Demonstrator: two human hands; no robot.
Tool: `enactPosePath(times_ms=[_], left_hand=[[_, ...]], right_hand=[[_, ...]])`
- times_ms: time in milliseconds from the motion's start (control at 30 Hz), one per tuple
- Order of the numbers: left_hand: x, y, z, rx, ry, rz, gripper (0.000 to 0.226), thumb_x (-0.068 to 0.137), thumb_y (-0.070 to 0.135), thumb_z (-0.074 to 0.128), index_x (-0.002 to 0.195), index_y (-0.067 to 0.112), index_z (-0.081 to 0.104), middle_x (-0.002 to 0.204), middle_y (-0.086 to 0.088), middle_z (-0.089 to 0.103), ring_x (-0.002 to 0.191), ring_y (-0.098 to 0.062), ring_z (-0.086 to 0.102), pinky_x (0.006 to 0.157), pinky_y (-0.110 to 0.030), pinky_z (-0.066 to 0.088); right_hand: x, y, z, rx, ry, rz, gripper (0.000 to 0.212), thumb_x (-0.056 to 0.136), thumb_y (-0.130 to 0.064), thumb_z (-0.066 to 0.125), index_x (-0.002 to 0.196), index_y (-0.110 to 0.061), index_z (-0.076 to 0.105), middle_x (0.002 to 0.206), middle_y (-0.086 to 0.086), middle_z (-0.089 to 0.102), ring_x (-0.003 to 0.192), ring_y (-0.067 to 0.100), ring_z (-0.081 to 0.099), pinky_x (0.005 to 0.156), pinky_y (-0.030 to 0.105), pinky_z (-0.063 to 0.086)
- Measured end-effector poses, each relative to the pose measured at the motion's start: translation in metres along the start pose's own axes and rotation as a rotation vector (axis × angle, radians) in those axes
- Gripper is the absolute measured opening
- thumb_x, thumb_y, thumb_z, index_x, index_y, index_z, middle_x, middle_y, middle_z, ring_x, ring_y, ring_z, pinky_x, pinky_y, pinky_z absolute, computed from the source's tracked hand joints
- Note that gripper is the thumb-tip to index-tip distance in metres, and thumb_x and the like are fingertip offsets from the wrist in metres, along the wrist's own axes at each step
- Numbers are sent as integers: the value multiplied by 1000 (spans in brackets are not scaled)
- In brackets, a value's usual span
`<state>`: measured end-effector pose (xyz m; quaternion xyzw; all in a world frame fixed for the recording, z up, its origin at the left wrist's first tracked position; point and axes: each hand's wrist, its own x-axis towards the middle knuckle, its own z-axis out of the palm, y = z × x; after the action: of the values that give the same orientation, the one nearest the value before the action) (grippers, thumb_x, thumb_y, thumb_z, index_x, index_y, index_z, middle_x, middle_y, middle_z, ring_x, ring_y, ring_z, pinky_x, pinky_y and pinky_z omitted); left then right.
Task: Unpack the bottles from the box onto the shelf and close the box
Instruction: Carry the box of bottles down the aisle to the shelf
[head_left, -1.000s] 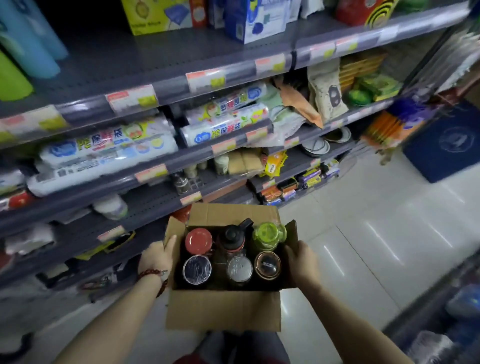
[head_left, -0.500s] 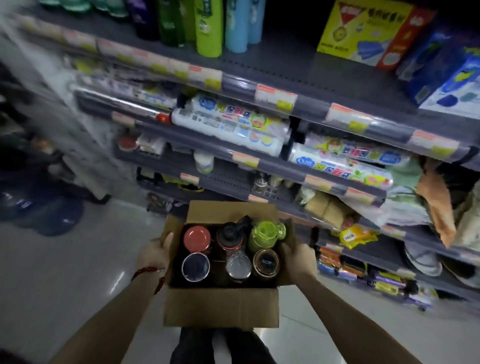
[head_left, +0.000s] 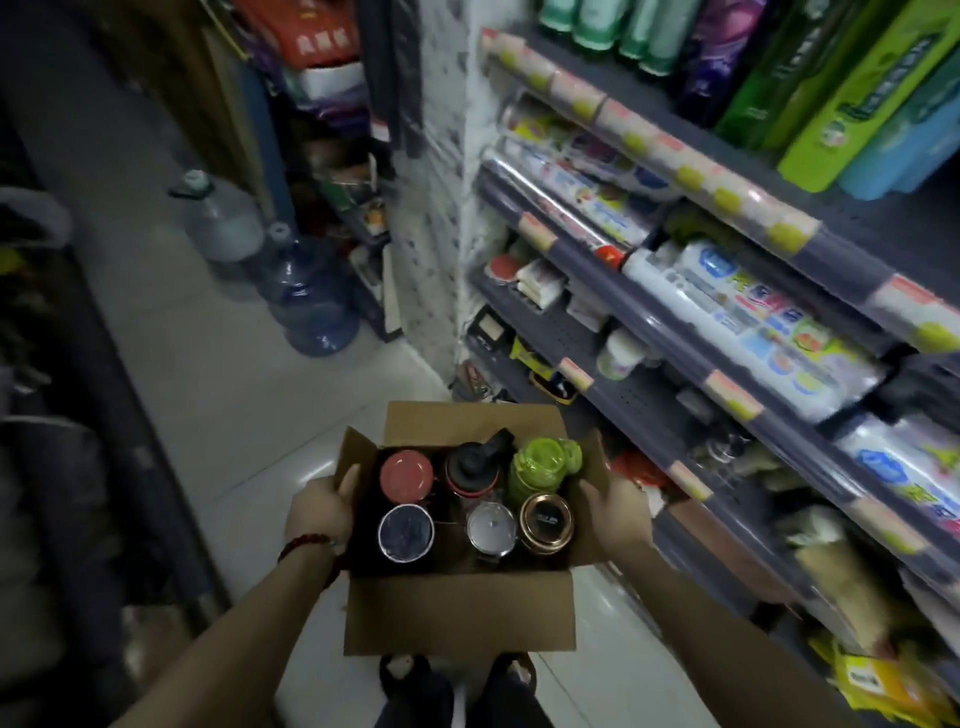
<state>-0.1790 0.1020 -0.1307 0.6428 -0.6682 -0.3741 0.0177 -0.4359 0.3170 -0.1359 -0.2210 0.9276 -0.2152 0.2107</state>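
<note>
No text could be read: print on the green packs (head_left: 852, 98) at one o'clock and the white rolls (head_left: 748, 322) at three o'clock was too blurred.

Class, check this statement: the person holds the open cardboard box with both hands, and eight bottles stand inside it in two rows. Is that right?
Not quite. The head view shows six bottles, not eight, standing in two rows of three inside the open cardboard box. The rest holds: the left hand grips the box's left side and the right hand its right side.
</note>
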Motion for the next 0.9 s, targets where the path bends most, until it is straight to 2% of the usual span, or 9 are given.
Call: enactPosePath(times_ms=[133,233,300,433,533,633,733,833,900], left_hand=[[10,-32,-24,-27,68,-87,52,98,45,40,74,4,60,82,-19,64,74,-31,55,66,-33,37],[16,-51,-36,-78,119,-164,54,97,46,41,81,1,66,88,-24,68,81,-36,62,69,-36,45],[18,-62,-42,-96,167,-211,55,96,47,43,86,0,69,92,-25,69,88,-39,63,72,-36,46],[26,-83,-45,-135,215,-328,54,97,47,42,89,1,68,95,-23,68,91,-38,63,72,-35,45],[39,-100,-42,-172,269,-414,54,96,48,43,87,0,66,99,-27,67,96,-41,61,76,-37,44],[60,-120,-33,-163,282,-452,52,95,45,47,85,-2,64,96,-28,67,94,-41,62,71,-34,39],[90,-147,-19,-179,286,-493,53,91,49,53,86,-2,66,93,-27,68,90,-39,64,69,-33,41],[126,-171,2,-191,274,-523,48,89,45,59,88,-3,66,92,-27,68,88,-39,63,65,-31,38],[151,-188,19,-194,274,-527,45,89,42,60,92,-2,67,92,-26,68,89,-38,64,64,-29,36]], right_hand=[[16,-44,25,8,-36,-148,42,91,-39,52,99,-1,68,96,21,70,92,37,66,68,31,40],[29,-75,42,-47,-75,-232,36,92,-35,56,103,-2,67,99,19,70,96,36,66,76,39,50],[38,-93,55,-86,-103,-259,32,92,-31,58,104,-3,65,101,19,70,97,36,65,79,41,50],[61,-124,84,-92,-218,-299,26,91,-27,59,97,-2,65,95,21,70,91,39,66,72,40,49],[81,-142,108,-78,-280,-353,24,91,-24,60,98,-2,66,95,19,72,89,36,67,73,39,53],[104,-155,141,-95,-328,-378,25,91,-24,60,99,-1,66,96,19,71,89,34,67,74,37,52],[128,-163,183,-109,-362,-383,27,90,-26,62,98,-1,65,92,18,71,85,33,66,73,40,54],[151,-164,229,-125,-364,-381,25,90,-26,62,95,-2,64,84,13,67,78,29,63,64,30,45],[166,-159,265,-123,-352,-410,24,90,-24,62,93,-1,63,84,14,67,79,30,63,61,29,38]])
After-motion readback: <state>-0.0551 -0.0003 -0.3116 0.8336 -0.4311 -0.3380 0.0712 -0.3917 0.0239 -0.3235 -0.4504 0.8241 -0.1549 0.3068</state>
